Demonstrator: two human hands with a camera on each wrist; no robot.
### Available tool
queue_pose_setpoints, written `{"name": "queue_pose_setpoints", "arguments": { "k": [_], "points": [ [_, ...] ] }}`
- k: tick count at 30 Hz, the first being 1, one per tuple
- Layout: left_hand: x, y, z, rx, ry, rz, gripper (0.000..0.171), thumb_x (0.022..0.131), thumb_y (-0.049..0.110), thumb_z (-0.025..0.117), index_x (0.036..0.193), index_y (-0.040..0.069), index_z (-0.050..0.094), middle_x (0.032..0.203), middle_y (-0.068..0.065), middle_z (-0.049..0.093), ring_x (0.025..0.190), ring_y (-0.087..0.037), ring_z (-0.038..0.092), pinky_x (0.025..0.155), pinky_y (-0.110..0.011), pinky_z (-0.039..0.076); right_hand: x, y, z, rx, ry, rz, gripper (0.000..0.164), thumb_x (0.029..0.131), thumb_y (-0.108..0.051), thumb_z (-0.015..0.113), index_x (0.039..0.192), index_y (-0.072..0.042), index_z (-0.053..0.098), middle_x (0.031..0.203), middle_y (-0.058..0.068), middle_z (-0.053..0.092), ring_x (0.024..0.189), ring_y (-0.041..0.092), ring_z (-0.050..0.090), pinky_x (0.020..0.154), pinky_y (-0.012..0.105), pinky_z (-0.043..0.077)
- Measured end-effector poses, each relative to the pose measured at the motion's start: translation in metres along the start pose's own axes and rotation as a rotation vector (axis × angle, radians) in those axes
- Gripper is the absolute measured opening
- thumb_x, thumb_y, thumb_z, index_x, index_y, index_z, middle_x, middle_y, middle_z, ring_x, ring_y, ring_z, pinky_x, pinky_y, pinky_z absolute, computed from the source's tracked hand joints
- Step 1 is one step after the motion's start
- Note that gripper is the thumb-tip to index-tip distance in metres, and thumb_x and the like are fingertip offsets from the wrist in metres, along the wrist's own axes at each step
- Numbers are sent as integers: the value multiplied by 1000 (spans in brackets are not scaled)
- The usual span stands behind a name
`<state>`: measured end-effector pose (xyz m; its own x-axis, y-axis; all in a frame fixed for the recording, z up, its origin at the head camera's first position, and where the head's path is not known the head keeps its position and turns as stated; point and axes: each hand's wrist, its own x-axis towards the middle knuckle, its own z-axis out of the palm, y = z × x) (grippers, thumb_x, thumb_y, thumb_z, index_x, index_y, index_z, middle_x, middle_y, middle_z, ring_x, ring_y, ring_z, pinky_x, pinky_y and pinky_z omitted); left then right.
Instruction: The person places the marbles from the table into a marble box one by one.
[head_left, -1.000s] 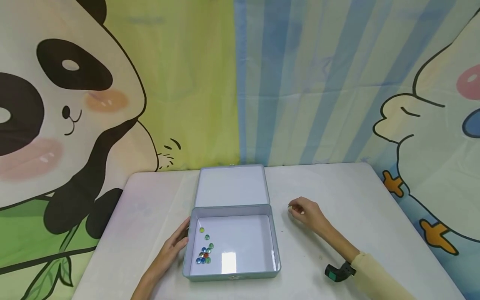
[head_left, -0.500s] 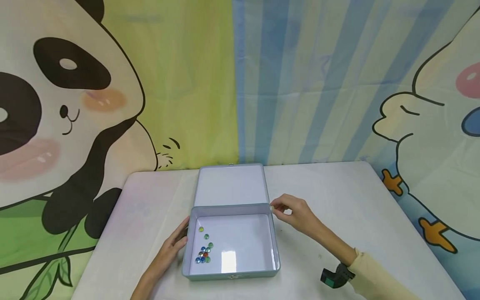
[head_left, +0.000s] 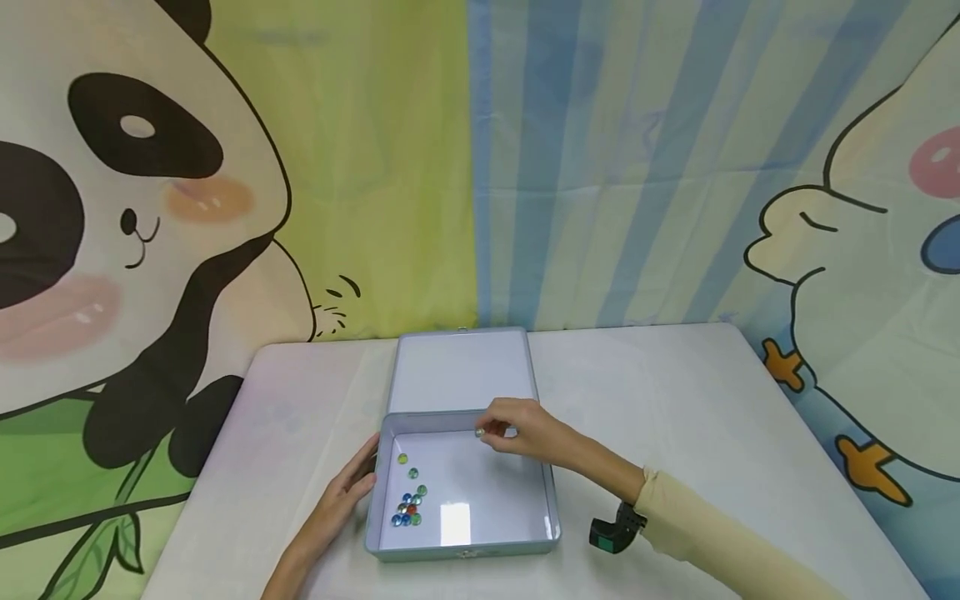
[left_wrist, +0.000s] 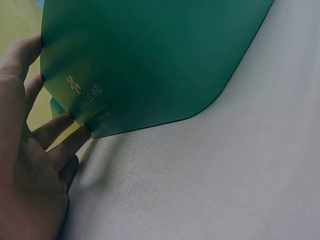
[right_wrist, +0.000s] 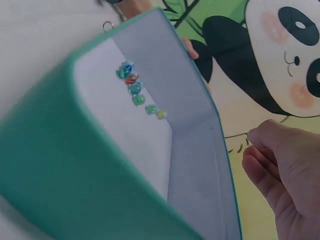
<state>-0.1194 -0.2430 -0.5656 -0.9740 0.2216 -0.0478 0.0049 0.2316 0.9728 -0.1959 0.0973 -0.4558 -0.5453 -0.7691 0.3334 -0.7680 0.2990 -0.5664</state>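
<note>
An open metal tin (head_left: 420, 553), teal outside and pale inside, stands on the white table. My left hand (head_left: 333, 504) rests its fingers along the tin's left wall; the left wrist view shows them against the printed green wall (left_wrist: 150, 65). Over the back right part of the tin, my right hand (head_left: 528, 429) pinches a small pale glass marble (head_left: 479, 432) between thumb and forefinger. In the right wrist view that marble is hidden. Several coloured marbles (right_wrist: 135, 88), blue, green, yellow and orange, lie along the left side of the tin's floor.
The tin's lid (head_left: 461, 372) lies folded back behind it, near the table's far edge. A printed curtain (head_left: 375, 167) hangs behind the table (head_left: 660, 375). A black device (head_left: 617, 529) is strapped to the right wrist.
My right hand has moved left with the marble, from the table right of the tin, past its right rim, to over its inside. The left hand has stayed in place.
</note>
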Motion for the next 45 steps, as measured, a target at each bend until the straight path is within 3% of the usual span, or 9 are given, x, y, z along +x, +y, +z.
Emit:
{"name": "queue_pose_setpoints", "arguments": {
  "k": [9,13,16,19,24,30,41,45],
  "points": [
    [2,0,6,15,1,11,56,102,18,45,154,29,26,160,-11,28,130,12,37,104,-10,31,40,1,28,9,-254,65,14,93,-10,63,104,-7,70,97,2,70,84,2,61,75,10,51],
    [4,3,7,29,-4,19,56,103,17,44,154,29,26,160,-13,27,141,-14,38,103,-10,31,57,2,40,-19,-335,85,15,93,-12,64,105,-6,71,98,2,72,84,1,61,75,8,49],
    [4,3,7,30,-23,30,56,103,17,42,155,27,24,160,-16,25,143,-37,31,103,-9,31,66,6,50,-49,-390,100,16,93,-12,65,106,-6,71,98,2,72,83,1,60,75,7,47],
    [4,2,7,18,-40,31,56,103,17,41,155,27,22,161,-16,23,143,-43,27,102,-8,31,72,12,60,-79,-448,121,16,93,-13,64,106,-6,71,99,1,72,83,1,58,75,7,46],
    [5,0,8,8,-43,44,56,103,16,41,155,27,23,161,-17,24,143,-41,28,103,-8,31,75,19,73,-118,-507,153,14,94,-14,63,103,-8,71,94,0,71,80,2,56,72,8,45],
    [6,0,10,12,-46,52,56,103,16,42,155,26,23,160,-18,24,143,-41,29,103,-9,32,72,20,84,-120,-503,202,10,93,-16,66,98,-10,71,88,-3,68,75,-1,53,68,7,44],
    [6,2,11,33,-37,41,56,103,16,42,155,27,23,160,-16,25,143,-42,30,104,-10,33,69,17,82,-130,-489,209,12,92,-16,66,101,-9,71,89,-2,69,74,-1,51,68,7,43],
    [6,4,10,36,-25,15,56,103,18,43,154,29,25,160,-12,27,143,-29,36,104,-11,34,67,16,78,-120,-478,219,20,92,-18,67,108,-6,71,92,0,70,75,-1,53,69,7,45]
  ]
}}
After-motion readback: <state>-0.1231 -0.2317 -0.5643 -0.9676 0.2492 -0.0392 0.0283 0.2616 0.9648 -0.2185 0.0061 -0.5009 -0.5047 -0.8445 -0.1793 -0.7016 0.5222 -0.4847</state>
